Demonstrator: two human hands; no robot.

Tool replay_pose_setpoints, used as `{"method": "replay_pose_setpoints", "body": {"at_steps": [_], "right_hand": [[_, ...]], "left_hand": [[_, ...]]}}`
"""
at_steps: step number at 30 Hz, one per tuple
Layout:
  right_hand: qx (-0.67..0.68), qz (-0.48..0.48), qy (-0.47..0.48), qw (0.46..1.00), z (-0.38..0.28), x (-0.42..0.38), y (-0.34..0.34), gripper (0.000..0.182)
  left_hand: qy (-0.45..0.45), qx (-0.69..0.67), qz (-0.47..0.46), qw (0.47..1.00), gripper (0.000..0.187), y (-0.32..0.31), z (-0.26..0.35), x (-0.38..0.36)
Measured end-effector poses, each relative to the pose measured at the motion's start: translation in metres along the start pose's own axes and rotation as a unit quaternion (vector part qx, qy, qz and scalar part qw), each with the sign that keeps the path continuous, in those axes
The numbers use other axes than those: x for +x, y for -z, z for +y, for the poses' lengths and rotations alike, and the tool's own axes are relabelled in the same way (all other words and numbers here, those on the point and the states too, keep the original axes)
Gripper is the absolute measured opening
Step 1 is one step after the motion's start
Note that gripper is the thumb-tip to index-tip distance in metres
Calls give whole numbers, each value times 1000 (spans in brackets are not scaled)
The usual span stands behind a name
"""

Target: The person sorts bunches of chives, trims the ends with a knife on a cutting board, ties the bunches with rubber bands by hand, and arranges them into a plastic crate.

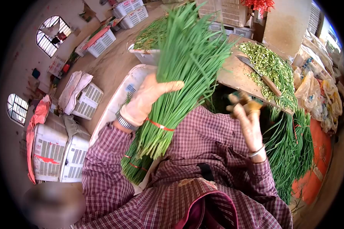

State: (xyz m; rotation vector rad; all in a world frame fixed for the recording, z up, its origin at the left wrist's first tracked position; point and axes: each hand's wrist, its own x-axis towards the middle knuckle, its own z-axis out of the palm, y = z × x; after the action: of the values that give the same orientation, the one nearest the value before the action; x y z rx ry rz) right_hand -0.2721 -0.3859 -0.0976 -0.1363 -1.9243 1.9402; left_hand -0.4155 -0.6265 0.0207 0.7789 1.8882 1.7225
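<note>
My left hand (151,97), in a pale glove, is closed round a large bunch of garlic chives (191,84). A red band (159,124) ties the bunch near its cut ends, and the leaf tips are blurred. My right hand (249,124) is raised to the right of the bunch, apart from it. Brownish-yellow coverings show at its fingers, which are smeared by motion; whether anything is in them I cannot make out. Below the held bunch, another tied bunch (135,170) lies at the white tub (110,103).
A knife (266,80) lies on a board (231,72) beside chopped green pieces (267,57). More tied chives (290,149) hang at my right over something orange (313,164). Plastic bags (313,91) sit farther right. White crates (49,149) stand at left.
</note>
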Motion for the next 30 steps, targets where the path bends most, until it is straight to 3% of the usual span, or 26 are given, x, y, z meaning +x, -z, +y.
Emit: {"method": "replay_pose_setpoints", "body": {"at_steps": [2, 3, 4, 5, 6, 7, 9, 12, 13, 15, 18, 19, 23, 26, 29, 30], "right_hand": [[138, -115, -63, 982, 13, -9, -37, 70], [242, -155, -113, 951, 9, -1, -51, 68], [379, -166, -87, 906, 14, 14, -66, 60], [398, -112, -103, 905, 17, 25, -70, 60], [415, -58, -115, 901, 20, 35, -75, 60], [417, -13, -118, 901, 18, 41, -77, 64], [488, 12, -76, 870, 29, 44, -72, 61], [560, -31, -88, 823, 33, 48, -64, 63], [547, -12, -88, 832, 31, 49, -66, 67], [552, -27, -100, 827, 24, 54, -74, 71], [564, -26, -83, 821, 10, 62, -102, 72], [563, -33, -91, 821, 8, 64, -111, 72], [549, -31, -104, 829, 1, 67, -149, 69], [528, -67, -109, 839, 1, 72, -178, 69], [539, -169, -148, 812, -1, 83, -212, 74], [512, -186, -136, 827, -1, 88, -226, 72]], "left_hand": [[-40, 46, -63, 996, 62, -9, 17, 20], [-59, 42, -99, 992, 68, -21, 29, 26], [-44, 70, -98, 992, 76, -30, 37, 29], [-30, 98, -96, 990, 85, -36, 45, 31], [11, 217, -64, 974, 97, -37, 50, 39], [-23, 173, -94, 980, 114, -34, 59, 40], [-29, 159, -105, 981, 111, -25, 82, 29], [-25, 117, -88, 989, 109, 15, 76, 17], [-2, 104, -95, 990, 110, 26, 72, 12], [79, 158, -75, 981, 93, 34, 58, 4], [97, 178, -117, 972, 96, 39, 23, -7], [96, 81, -163, 979, 95, 29, 18, -12], [77, -46, -104, 991, 88, 39, 3, -31], [41, -4, -46, 998, 84, 58, -2, -47], [6, 27, -3, 1000, 80, 98, -6, -67], [16, 54, 28, 998, 83, 112, -3, -78]]}}
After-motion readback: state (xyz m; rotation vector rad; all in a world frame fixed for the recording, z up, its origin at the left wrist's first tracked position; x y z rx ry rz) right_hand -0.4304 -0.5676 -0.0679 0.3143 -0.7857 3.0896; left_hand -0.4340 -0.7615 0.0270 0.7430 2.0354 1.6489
